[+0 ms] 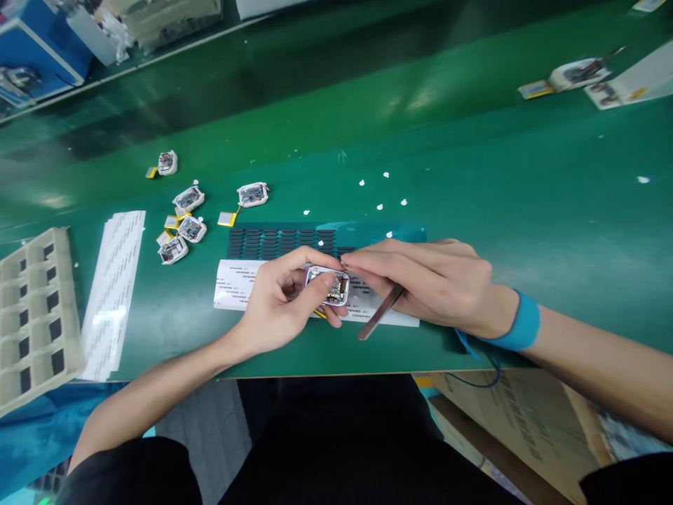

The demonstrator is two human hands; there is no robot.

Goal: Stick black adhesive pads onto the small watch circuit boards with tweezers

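My left hand [281,301] is closed around a small white device housing [336,287], its open face and circuit board turned up, with the thumb over the board. A bit of yellow shows beneath it. My right hand [436,280] grips metal tweezers [381,313], whose broad end sticks out below the palm. The right fingertips meet the upper right edge of the housing; the tweezer tips are hidden there. Under both hands lies a printed white backing sheet [234,280], and just behind it a sheet of dark strips [281,242].
Several open housings [192,229] with yellow-edged batteries lie at the left. Small white dots [379,207] are scattered on the green bench [473,182]. A moulded tray [39,315] and white strips [113,294] sit far left. Another housing [578,73] is at the back right. A blue wrist strap's cord [481,384] hangs over the edge.
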